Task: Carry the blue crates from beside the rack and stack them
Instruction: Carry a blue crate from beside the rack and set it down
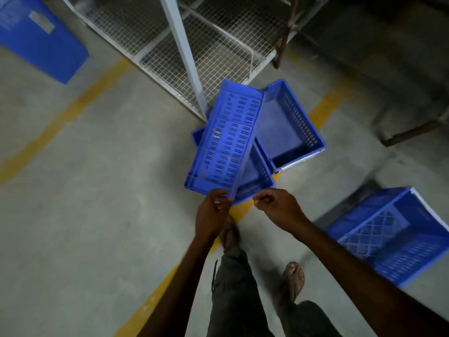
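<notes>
**Crates clustered at the rack's corner**

I see a tilted crate (228, 142) on its side, its near edge at my left hand (211, 215); my right hand (277, 207) sits just beside it. Under it a second crate (257, 181) rests on the floor (97, 190), with a third crate (291, 127) touching it behind and to the right. The wire rack (194, 45) stands behind them. A fourth crate (393, 234) lies well apart, right.
</notes>
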`<state>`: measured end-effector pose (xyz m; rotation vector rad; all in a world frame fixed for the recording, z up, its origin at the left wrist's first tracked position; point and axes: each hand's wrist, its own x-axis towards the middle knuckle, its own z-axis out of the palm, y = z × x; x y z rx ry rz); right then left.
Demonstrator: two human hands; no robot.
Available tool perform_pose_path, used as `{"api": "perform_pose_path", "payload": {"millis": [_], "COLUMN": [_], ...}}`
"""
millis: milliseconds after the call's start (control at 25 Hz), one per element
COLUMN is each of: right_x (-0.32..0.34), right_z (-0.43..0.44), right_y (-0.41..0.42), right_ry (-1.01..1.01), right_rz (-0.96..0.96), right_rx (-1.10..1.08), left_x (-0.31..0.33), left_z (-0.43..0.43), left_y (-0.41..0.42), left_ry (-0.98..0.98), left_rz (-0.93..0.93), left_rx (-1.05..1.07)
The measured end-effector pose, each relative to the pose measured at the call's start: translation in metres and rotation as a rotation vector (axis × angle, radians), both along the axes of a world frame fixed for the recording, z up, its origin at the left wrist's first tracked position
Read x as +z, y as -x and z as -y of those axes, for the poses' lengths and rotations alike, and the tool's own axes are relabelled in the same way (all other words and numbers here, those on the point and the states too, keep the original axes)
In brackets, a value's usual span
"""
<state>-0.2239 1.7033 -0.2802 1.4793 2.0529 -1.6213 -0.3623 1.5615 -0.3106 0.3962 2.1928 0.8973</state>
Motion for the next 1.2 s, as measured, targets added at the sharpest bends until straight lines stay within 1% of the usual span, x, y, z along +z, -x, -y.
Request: {"api": "perform_pose_path", "payload": {"millis": [80,200,240,280,360,440,560,680,760,880,960,1040,1120,1160,1200], "right_x": [-0.029,-0.085,-0.104,-0.122,-0.153,-0.174,-0.172,-0.135,-0.102,-0.049,-0.017,0.010,0.031,0.041,0.053], "right_z": [-0.003,-0.012,-0.017,-0.021,-0.028,-0.030,-0.027,-0.020,-0.016,-0.007,-0.001,0.002,0.012,0.020,0.036], "right_y": [0.045,0.104,0.119,0.131,0.149,0.157,0.156,0.145,0.135,0.109,0.088,0.068,0.045,0.035,0.023], "right_ry": [-0.020,-0.075,-0.107,-0.143,-0.185,-0.148,-0.122,-0.193,-0.315,-0.571,-0.681,-0.748,-0.821,-0.781,-0.697], "right_rz": [0.061,0.109,0.142,0.186,0.277,0.354,0.394,0.326,0.240,0.083,-0.037,-0.134,-0.173,-0.189,-0.210], "right_rx": [0.090,0.270,0.335,0.403,0.522,0.578,0.587,0.502,0.484,0.579,0.612,0.769,1.029,1.121,1.187], "left_x": [-0.033,-0.092,-0.112,-0.129,-0.157,-0.175,-0.170,-0.131,-0.093,-0.019,0.041,0.104,0.170,0.195,0.220], "left_z": [-0.019,-0.045,-0.052,-0.058,-0.064,-0.060,-0.050,-0.048,-0.049,-0.026,0.007,0.049,0.100,0.125,0.154], "left_y": [0.044,0.104,0.120,0.133,0.154,0.164,0.154,0.112,0.087,0.083,0.082,0.061,0.014,-0.012,-0.040], "left_ry": [0.077,0.187,0.245,0.313,0.400,0.361,0.248,0.121,0.106,0.216,0.309,0.401,0.455,0.442,0.411], "left_rz": [-0.028,-0.211,-0.228,-0.196,-0.058,0.012,0.028,0.010,-0.104,-0.289,-0.390,-0.489,-0.602,-0.666,-0.725], "left_rx": [-0.013,-0.010,-0.015,-0.019,-0.034,-0.057,-0.131,-0.159,-0.211,-0.311,-0.401,-0.471,-0.519,-0.530,-0.525]}}
